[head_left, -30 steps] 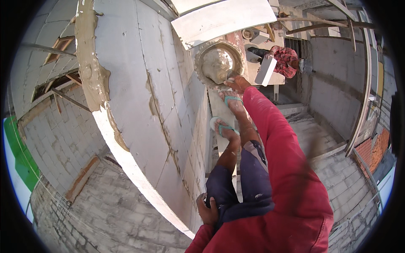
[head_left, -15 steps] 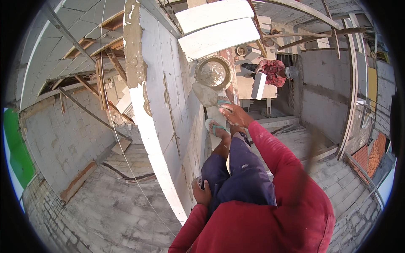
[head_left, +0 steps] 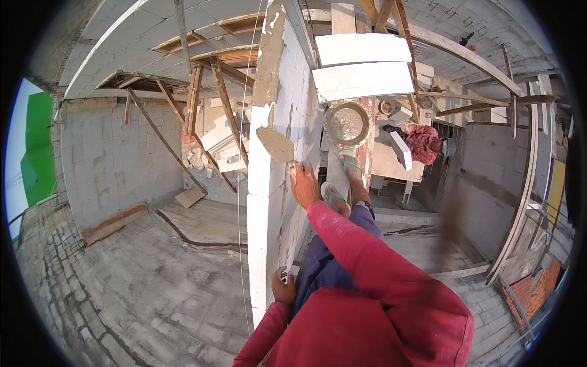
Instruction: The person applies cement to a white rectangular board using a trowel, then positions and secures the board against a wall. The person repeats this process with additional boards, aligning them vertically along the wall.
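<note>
The person wears a red top [head_left: 354, 327], plain and loose, filling the view toward five o'clock. Its long right sleeve [head_left: 361, 244], creased, reaches the wrist; the left sleeve [head_left: 263, 333], toward six o'clock, is the same red. The right hand [head_left: 304, 185] and left hand [head_left: 282, 287] are bare. Below the top come dark blue-purple shorts [head_left: 327, 266], and toward three o'clock, flip-flops [head_left: 326, 187] with pale soles and turquoise straps [head_left: 351, 164].

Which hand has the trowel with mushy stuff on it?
The right hand, holding the mortar-covered trowel; the left hand, with no trowel, is lower in the picture, beside the white wall.
</note>
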### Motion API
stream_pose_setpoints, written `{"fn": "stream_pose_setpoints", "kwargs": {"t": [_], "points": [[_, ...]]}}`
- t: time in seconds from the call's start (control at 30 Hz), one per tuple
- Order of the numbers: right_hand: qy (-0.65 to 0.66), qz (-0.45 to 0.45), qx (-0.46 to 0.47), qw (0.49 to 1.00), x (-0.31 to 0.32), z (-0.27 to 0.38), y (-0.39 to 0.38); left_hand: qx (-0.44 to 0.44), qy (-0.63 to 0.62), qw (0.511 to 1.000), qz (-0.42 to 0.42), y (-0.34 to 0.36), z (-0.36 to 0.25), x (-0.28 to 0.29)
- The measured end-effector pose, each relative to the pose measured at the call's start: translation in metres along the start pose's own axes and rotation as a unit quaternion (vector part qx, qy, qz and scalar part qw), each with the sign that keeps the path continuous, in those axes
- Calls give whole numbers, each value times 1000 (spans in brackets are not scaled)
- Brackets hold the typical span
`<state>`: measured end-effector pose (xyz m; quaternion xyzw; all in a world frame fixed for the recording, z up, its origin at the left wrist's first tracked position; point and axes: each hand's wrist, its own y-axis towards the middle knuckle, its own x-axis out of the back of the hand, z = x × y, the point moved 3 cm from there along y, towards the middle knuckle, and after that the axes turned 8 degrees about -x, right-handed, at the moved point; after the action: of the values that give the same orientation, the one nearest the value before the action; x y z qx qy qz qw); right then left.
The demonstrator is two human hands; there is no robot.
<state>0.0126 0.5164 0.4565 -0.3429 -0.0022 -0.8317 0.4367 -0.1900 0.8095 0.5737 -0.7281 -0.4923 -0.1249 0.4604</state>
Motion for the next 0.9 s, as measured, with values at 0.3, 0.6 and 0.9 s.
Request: {"fn": "stream_pose_setpoints", "kwargs": {"t": [0.3, 0.6, 0.9], "points": [[-64, 188, -84, 976, 83, -87, -39, 26, -35, 999, -12, -15, -1, 12], [-234, 284, 207, 906, 159, 63, 117, 38, -74, 996, -15, -1, -12, 9], [-413, 362, 279, 788, 76, 189, 201, 77, -74, 991, -78, -21, -19, -10]]}}
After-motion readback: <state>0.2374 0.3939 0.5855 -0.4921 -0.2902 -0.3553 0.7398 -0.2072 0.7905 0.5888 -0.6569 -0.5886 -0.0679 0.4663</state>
